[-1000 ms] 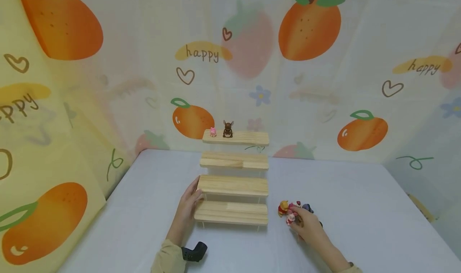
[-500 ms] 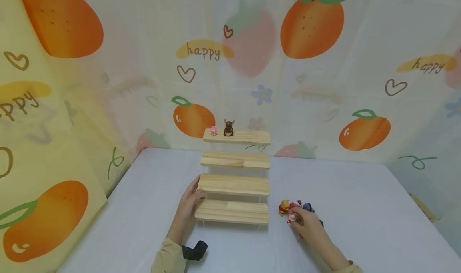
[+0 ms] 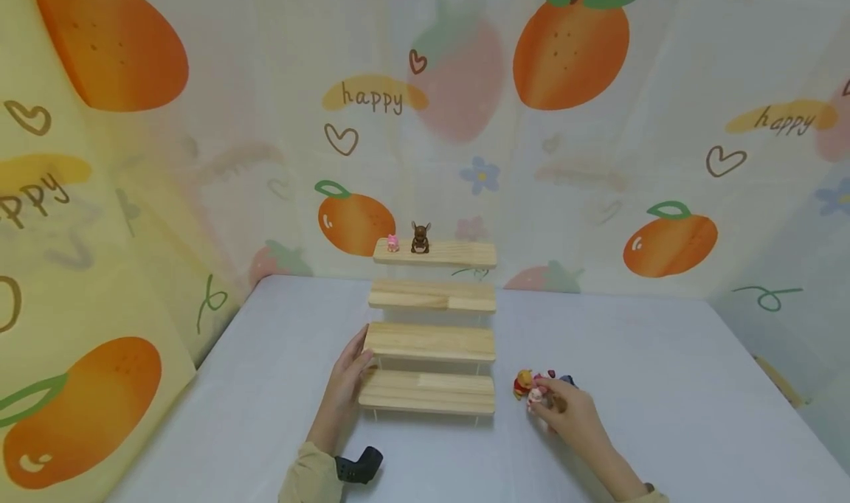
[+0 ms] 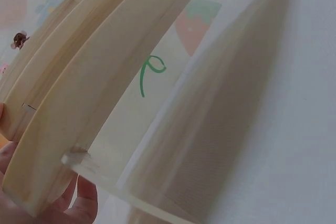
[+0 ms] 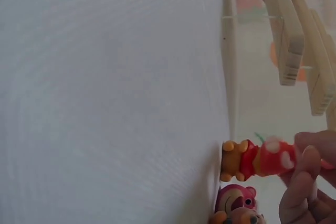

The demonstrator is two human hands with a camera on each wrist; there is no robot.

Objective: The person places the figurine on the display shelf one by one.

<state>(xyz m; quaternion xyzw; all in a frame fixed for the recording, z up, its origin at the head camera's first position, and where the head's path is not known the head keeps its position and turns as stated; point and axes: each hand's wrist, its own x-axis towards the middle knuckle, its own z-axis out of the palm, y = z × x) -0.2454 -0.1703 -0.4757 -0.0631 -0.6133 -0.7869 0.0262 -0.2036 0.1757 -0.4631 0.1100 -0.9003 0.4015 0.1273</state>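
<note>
A tiered wooden display shelf (image 3: 432, 341) stands in the middle of the table. At its left end my left hand (image 3: 348, 377) grips the lower boards; in the left wrist view its fingers (image 4: 84, 198) curl beneath a board. To the right of the shelf, my right hand (image 3: 574, 418) pinches a small red-and-white figurine (image 5: 275, 157). Close by stands a yellow bear figurine in a red shirt (image 3: 522, 384). A pink bear figurine (image 5: 236, 198) and a dark blue figurine (image 3: 567, 380) are partly hidden near the hand.
On the top board stand a small pink figurine (image 3: 393, 243) and a brown big-eared figurine (image 3: 420, 239). A black device (image 3: 360, 465) is worn at the left wrist. Patterned cloth (image 3: 438, 156) hangs behind the white-covered table (image 3: 265, 400).
My right hand has tilted and shifted slightly over the figurines, covering more of the dark blue one. The left hand keeps its place on the shelf.
</note>
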